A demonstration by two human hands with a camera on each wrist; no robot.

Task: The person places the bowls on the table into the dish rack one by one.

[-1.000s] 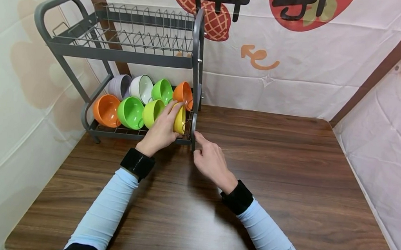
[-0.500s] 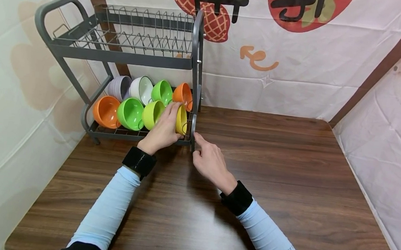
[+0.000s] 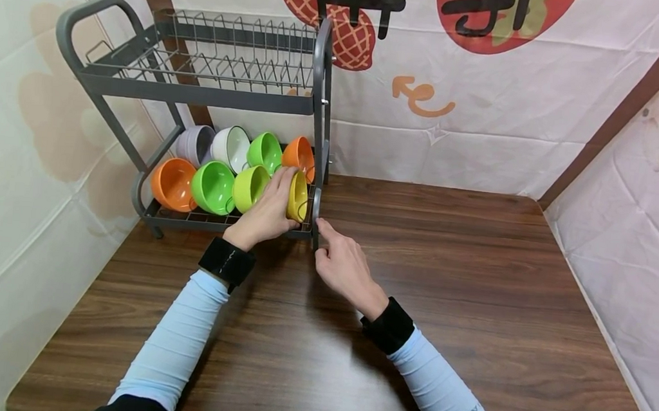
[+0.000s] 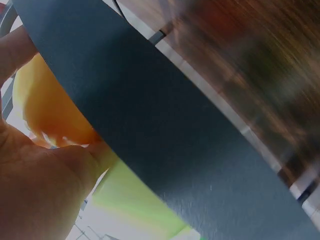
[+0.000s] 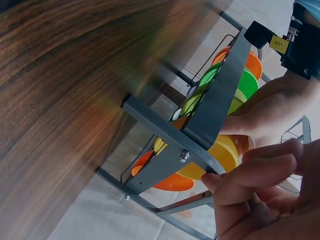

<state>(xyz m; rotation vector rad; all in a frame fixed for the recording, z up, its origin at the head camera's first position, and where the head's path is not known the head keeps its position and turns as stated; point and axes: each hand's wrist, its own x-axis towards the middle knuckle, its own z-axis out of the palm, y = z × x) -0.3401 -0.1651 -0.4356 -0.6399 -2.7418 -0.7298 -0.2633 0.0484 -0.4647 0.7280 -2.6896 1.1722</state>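
Note:
My left hand (image 3: 266,212) grips a yellow bowl (image 3: 298,198) at the right end of the front row on the lower tier of a grey dish rack (image 3: 198,96). Its thumb lies against the bowl's near side; the fingers reach over the top and behind. A yellow-green bowl (image 3: 248,189) leans just left of it. My right hand (image 3: 345,265) touches the rack's front right post with its extended index fingertip, the other fingers bent. In the left wrist view the rack's front bar (image 4: 150,120) hides part of the yellow bowl.
Left along the front row are a green bowl (image 3: 213,187) and an orange bowl (image 3: 173,183). Behind stand purple (image 3: 195,144), white (image 3: 231,147), green (image 3: 265,150) and orange (image 3: 298,155) bowls. The rack's wire upper tier overhangs them on the wooden table (image 3: 446,273).
The left hand has shifted the yellow bowl slightly right and down, closer to the rack's right post. The right hand stays at the post.

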